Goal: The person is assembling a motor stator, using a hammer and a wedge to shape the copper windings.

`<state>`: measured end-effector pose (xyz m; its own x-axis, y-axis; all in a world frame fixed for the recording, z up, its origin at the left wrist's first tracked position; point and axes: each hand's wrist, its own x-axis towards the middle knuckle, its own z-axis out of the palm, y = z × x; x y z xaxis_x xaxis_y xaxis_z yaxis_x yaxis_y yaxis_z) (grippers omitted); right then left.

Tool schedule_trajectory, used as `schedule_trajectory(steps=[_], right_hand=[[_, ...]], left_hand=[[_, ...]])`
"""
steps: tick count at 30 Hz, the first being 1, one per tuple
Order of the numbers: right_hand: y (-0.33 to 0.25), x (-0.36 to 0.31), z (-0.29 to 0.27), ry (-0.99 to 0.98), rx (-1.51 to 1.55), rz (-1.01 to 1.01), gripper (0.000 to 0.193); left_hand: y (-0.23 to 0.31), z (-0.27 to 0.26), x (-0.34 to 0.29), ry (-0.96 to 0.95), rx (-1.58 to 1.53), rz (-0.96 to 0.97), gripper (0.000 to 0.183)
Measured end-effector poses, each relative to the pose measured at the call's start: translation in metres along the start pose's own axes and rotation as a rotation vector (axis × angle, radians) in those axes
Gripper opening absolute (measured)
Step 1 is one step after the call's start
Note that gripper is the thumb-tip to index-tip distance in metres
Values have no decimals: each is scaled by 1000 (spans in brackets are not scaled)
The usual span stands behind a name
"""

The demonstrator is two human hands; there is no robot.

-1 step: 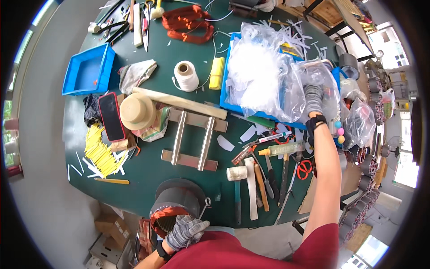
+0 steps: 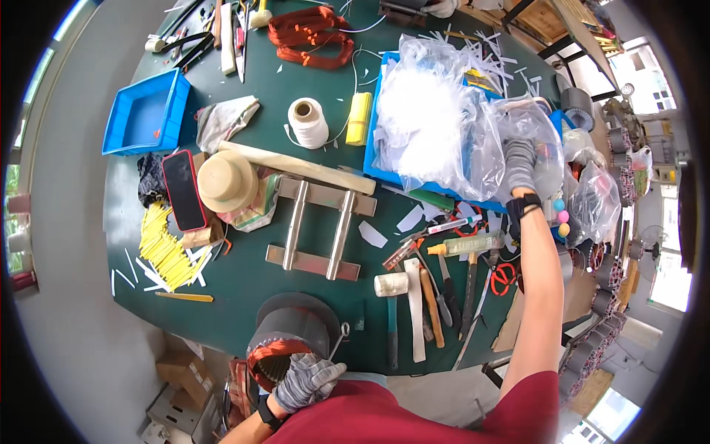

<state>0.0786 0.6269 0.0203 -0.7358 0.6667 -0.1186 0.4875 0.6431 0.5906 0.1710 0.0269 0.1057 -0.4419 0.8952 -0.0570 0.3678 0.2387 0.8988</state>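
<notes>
Nothing has visibly moved since the earlier frame: both gloved hands sit where they were. The left hand (image 2: pixel 307 379), in a grey knitted glove, rests with curled fingers on the rim of a dark round motor stator (image 2: pixel 290 333) at the near edge of the green table (image 2: pixel 244 292); copper windings glint reddish inside the casing, right under the palm. The right hand (image 2: pixel 521 164), arm stretched far out, presses into a heap of crinkled clear plastic bags (image 2: pixel 451 122) piled in a blue tray (image 2: pixel 371 148); whether its fingers are closed on the plastic cannot be told. Between the 2 hands lie a metal frame of 2 rods on flat bars (image 2: pixel 319 229), a white-headed mallet (image 2: pixel 390 285) and a row of wooden-handled tools. A spool of white twine (image 2: pixel 307 122) stands upright near a round straw hat (image 2: pixel 225 180).
</notes>
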Motion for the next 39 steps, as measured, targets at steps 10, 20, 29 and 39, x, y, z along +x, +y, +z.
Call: schedule_trajectory(steps=[10, 20, 29, 39], right_hand=[[12, -220, -57, 697, 1036, 152, 12], [-99, -376, -66, 323, 968, -393, 15], [-180, -456, -14, 66, 308, -952, 13], [-167, -451, -69, -107, 243, -1533, 14]], left_hand=[[1, 4, 4, 34, 365, 100, 34], [18, -26, -29, 402, 250, 140, 21], [-90, -46, -226, 1075, 102, -479, 20], [-307, 219, -465, 371, -462, -1642, 45]])
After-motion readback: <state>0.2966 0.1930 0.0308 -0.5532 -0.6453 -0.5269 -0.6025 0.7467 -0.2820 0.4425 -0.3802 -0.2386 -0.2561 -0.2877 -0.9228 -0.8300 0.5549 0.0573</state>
